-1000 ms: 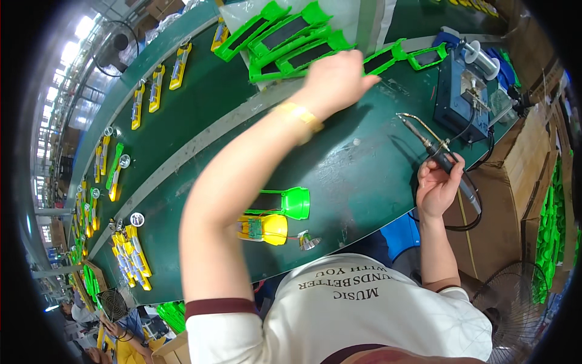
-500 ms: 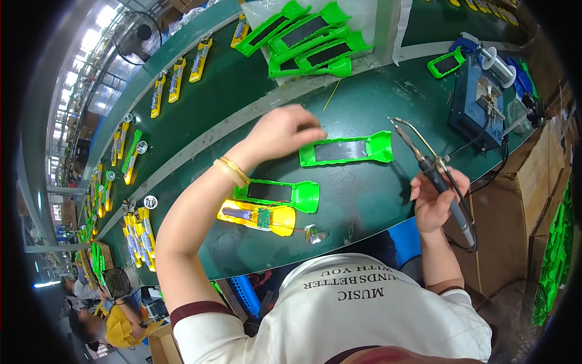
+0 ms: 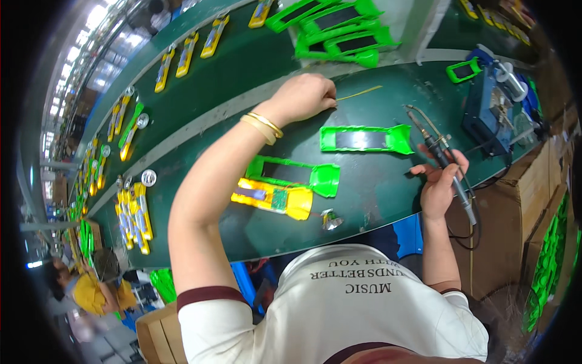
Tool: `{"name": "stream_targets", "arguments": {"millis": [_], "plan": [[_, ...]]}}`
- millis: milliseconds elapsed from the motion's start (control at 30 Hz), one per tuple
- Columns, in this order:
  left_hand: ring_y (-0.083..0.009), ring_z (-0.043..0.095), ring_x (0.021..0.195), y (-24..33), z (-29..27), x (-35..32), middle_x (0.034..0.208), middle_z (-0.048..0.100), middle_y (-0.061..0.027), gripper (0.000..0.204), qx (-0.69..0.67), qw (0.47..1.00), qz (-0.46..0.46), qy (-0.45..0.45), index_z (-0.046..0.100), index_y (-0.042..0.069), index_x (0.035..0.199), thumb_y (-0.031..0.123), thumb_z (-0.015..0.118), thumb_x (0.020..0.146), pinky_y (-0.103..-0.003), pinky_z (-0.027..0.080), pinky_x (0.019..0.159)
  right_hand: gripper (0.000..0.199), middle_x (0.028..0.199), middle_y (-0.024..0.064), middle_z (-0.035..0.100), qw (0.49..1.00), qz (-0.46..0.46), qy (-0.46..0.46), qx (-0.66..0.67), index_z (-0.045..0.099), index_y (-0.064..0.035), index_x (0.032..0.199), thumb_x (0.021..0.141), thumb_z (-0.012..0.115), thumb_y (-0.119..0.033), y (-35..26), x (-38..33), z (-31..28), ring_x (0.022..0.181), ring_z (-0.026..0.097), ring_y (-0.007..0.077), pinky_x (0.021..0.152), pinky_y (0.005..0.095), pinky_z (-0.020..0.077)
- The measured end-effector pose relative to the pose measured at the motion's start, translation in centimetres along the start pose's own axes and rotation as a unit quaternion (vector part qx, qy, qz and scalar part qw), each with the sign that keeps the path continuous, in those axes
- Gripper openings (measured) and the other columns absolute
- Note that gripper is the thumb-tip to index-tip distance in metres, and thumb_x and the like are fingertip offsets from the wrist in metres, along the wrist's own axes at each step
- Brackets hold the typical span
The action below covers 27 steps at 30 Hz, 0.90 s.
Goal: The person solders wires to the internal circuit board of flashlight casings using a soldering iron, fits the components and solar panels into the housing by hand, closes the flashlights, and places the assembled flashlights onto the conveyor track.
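Note:
My left hand (image 3: 305, 97) is closed in a pinch on one end of a thin yellow wire (image 3: 361, 93), which points right over the bench. In my right hand (image 3: 441, 183) a black soldering iron (image 3: 438, 150) with a thin curved metal tube rests, its tip aimed up and left. Between the hands lies a green plastic housing (image 3: 354, 139) with a dark panel. Below my left forearm a second green housing (image 3: 324, 180) touches a yellow housing (image 3: 297, 202) with a small green circuit board (image 3: 279, 199). A small reflector lamp (image 3: 330, 220) sits beside it.
Several green housings (image 3: 345, 39) are piled at the back. A blue soldering station (image 3: 488, 109) with a solder spool (image 3: 512, 84) stands at the right. Several yellow assemblies (image 3: 134, 212) lie at the left. A person in yellow (image 3: 100, 291) sits far left.
My left hand has moved from beside the green housing back to the yellow wire and taken hold of it. The wire has swung to point right. My right hand still holds the soldering iron.

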State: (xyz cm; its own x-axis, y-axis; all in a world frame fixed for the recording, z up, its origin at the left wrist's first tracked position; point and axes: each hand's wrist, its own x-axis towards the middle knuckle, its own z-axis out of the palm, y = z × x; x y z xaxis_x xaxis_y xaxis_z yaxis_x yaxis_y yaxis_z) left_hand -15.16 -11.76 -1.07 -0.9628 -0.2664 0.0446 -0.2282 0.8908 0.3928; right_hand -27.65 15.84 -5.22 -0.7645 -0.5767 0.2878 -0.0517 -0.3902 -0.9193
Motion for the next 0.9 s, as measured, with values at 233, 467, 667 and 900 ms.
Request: {"name": "stream_targets", "arguments": {"millis": [233,467,667,900], "plan": [[-0.0245,0.055,0.079,0.8,-3.8,-9.7,0.081,0.055,-0.0093,0.019,-0.082,0.972,-0.035,-0.218,0.060,0.005,0.083,0.019,0.067,0.073,-0.034,0.045,0.069,0.044,0.111,0.0178,0.048,0.995,0.077,-0.060,-0.031,0.027,-0.0061,0.118,0.093,0.036,-0.041,0.7,1.3,0.4,0.098,0.056,0.0301,0.073,0.0392,0.0530],[-0.0306,0.054,0.098,3.2,-4.4,-17.1,0.102,0.057,-0.0112,0.025,0.026,0.992,0.114,0.045,0.055,0.006,0.084,0.011,0.069,0.064,-0.039,0.042,0.083,0.045,0.102,0.0192,0.053,0.988,0.107,-0.105,0.034,0.026,-0.0092,0.120,0.092,0.037,-0.044,0.8,0.1,2.5,0.089,0.059,0.0311,0.074,0.0418,0.0520],[-0.0319,0.056,0.087,1.5,-1.3,-20.6,0.102,0.056,-0.0144,0.044,-0.086,0.996,-0.007,0.017,0.040,0.007,0.089,0.013,0.074,0.063,-0.035,0.045,0.077,0.044,0.105,0.0180,0.053,0.979,0.138,-0.139,0.056,0.027,-0.0114,0.121,0.093,0.034,-0.044,1.5,-0.5,4.2,0.093,0.058,0.0316,0.077,0.0414,0.0503],[-0.0269,0.054,0.085,-10.2,-5.5,-17.9,0.090,0.052,-0.0126,0.044,-0.058,0.968,-0.203,0.137,0.040,0.003,0.095,0.023,0.069,0.068,-0.033,0.043,0.076,0.041,0.104,0.0169,0.056,0.984,0.130,-0.113,0.048,0.027,-0.0116,0.121,0.094,0.034,-0.041,1.6,-0.8,4.6,0.093,0.058,0.0307,0.075,0.0414,0.0510]]}}
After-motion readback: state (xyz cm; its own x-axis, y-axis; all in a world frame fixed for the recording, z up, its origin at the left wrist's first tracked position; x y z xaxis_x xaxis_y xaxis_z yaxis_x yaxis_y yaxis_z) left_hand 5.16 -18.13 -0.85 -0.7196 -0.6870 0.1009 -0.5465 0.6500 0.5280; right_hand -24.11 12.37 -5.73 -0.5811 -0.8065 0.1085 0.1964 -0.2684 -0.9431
